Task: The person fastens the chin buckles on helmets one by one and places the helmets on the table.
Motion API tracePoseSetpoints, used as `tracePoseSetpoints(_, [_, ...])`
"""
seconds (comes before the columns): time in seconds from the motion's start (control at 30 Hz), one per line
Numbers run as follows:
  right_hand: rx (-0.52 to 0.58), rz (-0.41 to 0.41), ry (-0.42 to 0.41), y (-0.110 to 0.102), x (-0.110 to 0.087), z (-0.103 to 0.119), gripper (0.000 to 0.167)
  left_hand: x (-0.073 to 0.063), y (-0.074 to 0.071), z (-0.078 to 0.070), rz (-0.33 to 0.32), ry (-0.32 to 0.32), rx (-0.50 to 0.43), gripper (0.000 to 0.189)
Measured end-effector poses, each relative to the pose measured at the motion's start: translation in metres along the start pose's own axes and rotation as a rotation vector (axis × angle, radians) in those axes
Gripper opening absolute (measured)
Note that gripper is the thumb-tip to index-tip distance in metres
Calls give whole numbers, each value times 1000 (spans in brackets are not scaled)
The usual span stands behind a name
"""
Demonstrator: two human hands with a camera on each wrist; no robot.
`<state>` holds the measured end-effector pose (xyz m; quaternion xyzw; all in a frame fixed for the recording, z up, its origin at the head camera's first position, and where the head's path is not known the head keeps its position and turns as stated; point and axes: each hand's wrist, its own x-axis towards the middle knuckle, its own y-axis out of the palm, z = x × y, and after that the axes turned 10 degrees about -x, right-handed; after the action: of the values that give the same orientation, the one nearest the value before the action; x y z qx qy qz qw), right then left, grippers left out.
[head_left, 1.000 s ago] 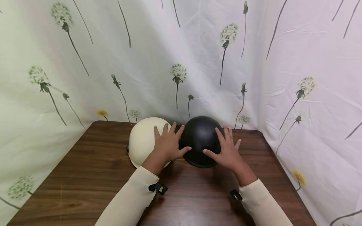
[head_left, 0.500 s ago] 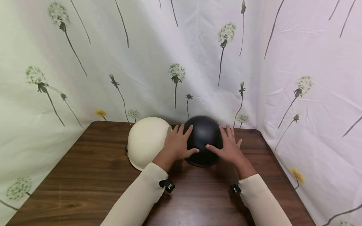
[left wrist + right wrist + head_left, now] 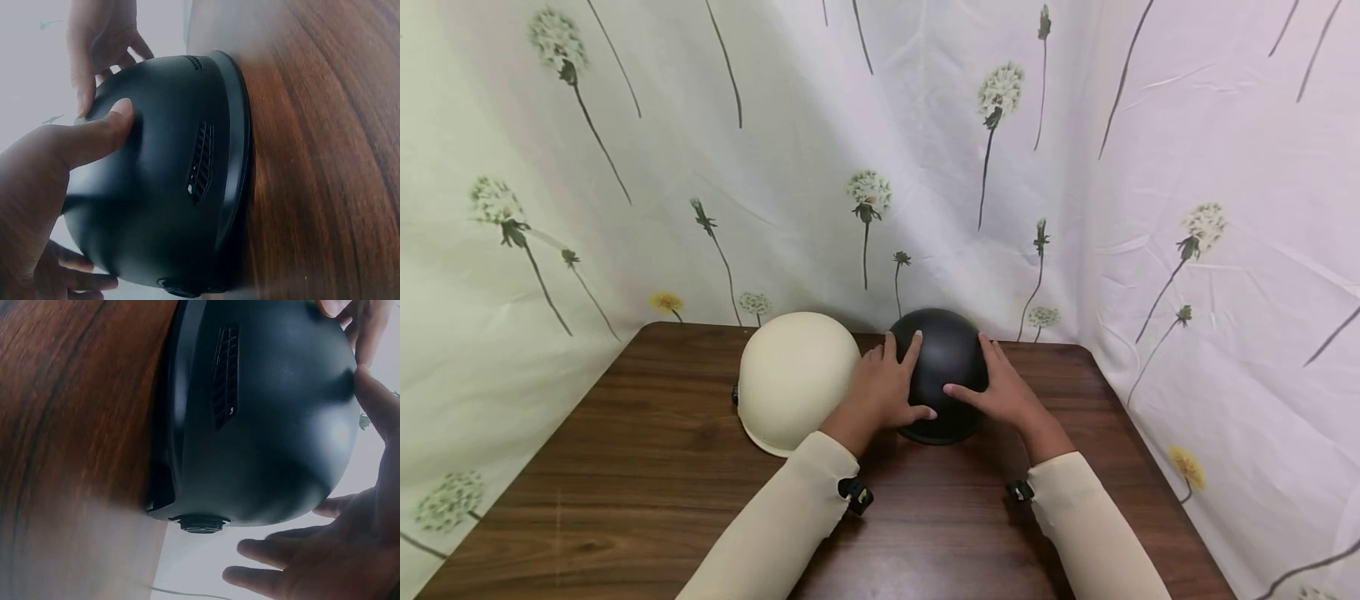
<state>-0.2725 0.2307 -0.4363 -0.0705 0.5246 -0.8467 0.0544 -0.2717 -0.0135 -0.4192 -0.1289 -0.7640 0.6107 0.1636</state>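
Observation:
A black helmet [image 3: 949,354], dome up with slatted vents [image 3: 203,162] and a rim, stands on the table between the two hands. My left hand [image 3: 880,387] lies spread against its left side; the thumb [image 3: 103,134] touches the shell. On the other side is my right hand [image 3: 1007,396], thumb on the shell and fingers extended along the flank. Several right fingers [image 3: 269,550] appear apart from the helmet in the right wrist view. A cream helmet [image 3: 793,375] sits to the left, partly behind my left hand.
Both helmets stand near the back edge of the dark wooden table [image 3: 625,467]. A white curtain [image 3: 805,167] printed with dandelions hangs behind and to the sides. A black knob [image 3: 735,395] sticks out from the cream helmet's left side.
My left hand has moved right, off the front of the cream helmet and onto the black helmet's left side. My right hand has shifted slightly, its fingers now closer together.

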Motion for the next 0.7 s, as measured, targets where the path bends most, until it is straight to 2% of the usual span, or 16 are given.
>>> tracePoseSetpoints(0.1, [11, -5, -9, 2, 1, 0, 131, 0, 2, -2, 2, -2, -56, 131])
tracePoseSetpoints(0.3, [64, -21, -17, 3, -1, 4, 131, -1, 4, -9, 22, -17, -268, 131])
tracePoseSetpoints(0.53, [132, -31, 0, 0, -12, 12, 133, -7, 5, -18, 18, -28, -365, 133])
tracePoseSetpoints(0.7, [107, -58, 36, -11, -25, 23, 132, -18, 6, -24, -26, -21, -456, 132])
